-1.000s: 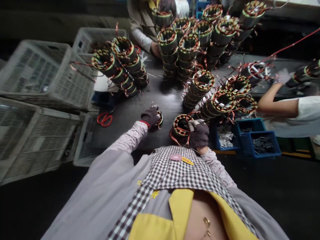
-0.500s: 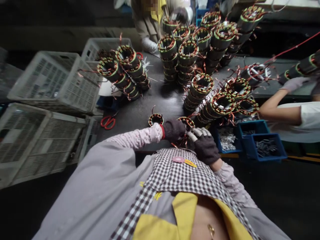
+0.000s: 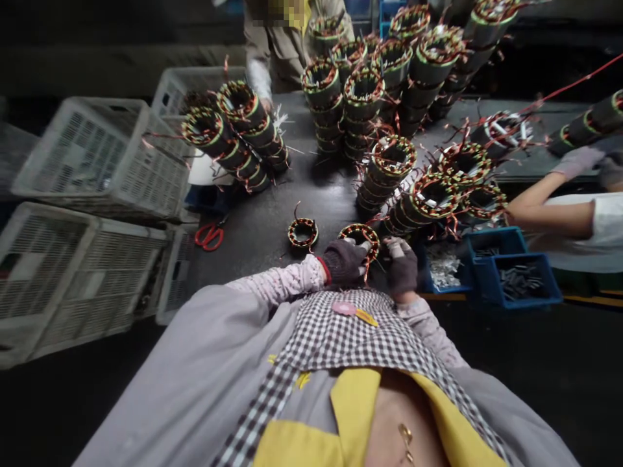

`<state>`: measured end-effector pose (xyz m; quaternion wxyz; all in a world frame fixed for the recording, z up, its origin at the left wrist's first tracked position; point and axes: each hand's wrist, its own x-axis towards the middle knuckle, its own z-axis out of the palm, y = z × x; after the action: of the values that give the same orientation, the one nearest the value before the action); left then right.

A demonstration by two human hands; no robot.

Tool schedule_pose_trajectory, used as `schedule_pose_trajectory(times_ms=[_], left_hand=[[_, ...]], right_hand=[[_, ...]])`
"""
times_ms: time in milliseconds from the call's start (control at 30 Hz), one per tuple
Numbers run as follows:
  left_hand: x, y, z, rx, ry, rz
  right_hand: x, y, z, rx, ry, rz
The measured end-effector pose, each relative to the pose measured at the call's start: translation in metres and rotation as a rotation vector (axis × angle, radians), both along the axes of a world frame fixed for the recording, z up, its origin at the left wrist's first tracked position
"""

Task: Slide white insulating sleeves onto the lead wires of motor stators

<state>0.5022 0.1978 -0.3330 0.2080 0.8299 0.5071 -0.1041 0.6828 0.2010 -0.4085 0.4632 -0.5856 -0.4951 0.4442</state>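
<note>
Both my hands wear dark gloves and close on one wound stator ring point(image 3: 361, 235) with copper coils, held just above the near edge of the black table point(image 3: 272, 220). My left hand point(image 3: 343, 261) grips its near left side. My right hand point(image 3: 402, 266) grips its right side, with pale fingertips showing. A second, smaller stator ring point(image 3: 302, 232) lies alone on the table to the left, apart from both hands.
Tall stacks of wound stators point(image 3: 341, 97) crowd the table's middle and far side. Red scissors point(image 3: 209, 236) lie at the left edge. White plastic crates point(image 3: 82, 214) stand on the left. Blue parts bins point(image 3: 491, 263) sit to the right. Two other people work opposite and at the right.
My left hand let go of the small ring on the table and came over to the stator that my right hand holds. Both hands now grip it.
</note>
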Motion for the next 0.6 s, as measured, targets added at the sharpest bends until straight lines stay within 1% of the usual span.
schedule_pose_trajectory(times_ms=[67, 100, 167, 200, 233, 300, 333, 367, 400, 467, 533, 600], left_hand=[[0.009, -0.001, 0.001, -0.001, -0.004, 0.034], [0.015, -0.002, 0.001, 0.004, 0.004, 0.05], [0.023, -0.008, -0.003, 0.004, 0.027, 0.072], [0.025, -0.01, -0.006, -0.001, 0.036, 0.079], [0.025, -0.011, -0.008, -0.006, 0.039, 0.078], [0.021, -0.01, -0.012, -0.008, 0.023, 0.053], [0.018, -0.008, -0.013, -0.004, 0.007, 0.037], [0.015, -0.005, -0.014, -0.002, -0.008, 0.027], [0.012, -0.002, -0.014, -0.004, -0.021, 0.023], [0.008, 0.002, -0.015, -0.011, -0.044, 0.037], [0.002, 0.003, -0.015, -0.009, -0.078, 0.049], [-0.011, 0.002, -0.014, 0.023, -0.127, 0.08]], right_hand=[[-0.009, -0.003, 0.004, 0.093, -0.053, -0.03], [-0.016, 0.002, 0.008, 0.159, -0.085, -0.029], [-0.03, 0.023, 0.02, 0.255, -0.179, -0.003], [-0.037, 0.038, 0.025, 0.263, -0.244, 0.015], [-0.042, 0.054, 0.03, 0.231, -0.326, 0.055], [-0.048, 0.08, 0.036, 0.128, -0.467, 0.172], [-0.047, 0.087, 0.037, 0.105, -0.489, 0.219], [-0.043, 0.088, 0.036, 0.114, -0.465, 0.235], [-0.039, 0.085, 0.033, 0.149, -0.403, 0.212], [-0.025, 0.068, 0.026, 0.216, -0.243, 0.065], [-0.01, 0.047, 0.02, 0.178, -0.142, -0.087], [0.004, 0.027, 0.017, 0.09, -0.12, -0.149]])
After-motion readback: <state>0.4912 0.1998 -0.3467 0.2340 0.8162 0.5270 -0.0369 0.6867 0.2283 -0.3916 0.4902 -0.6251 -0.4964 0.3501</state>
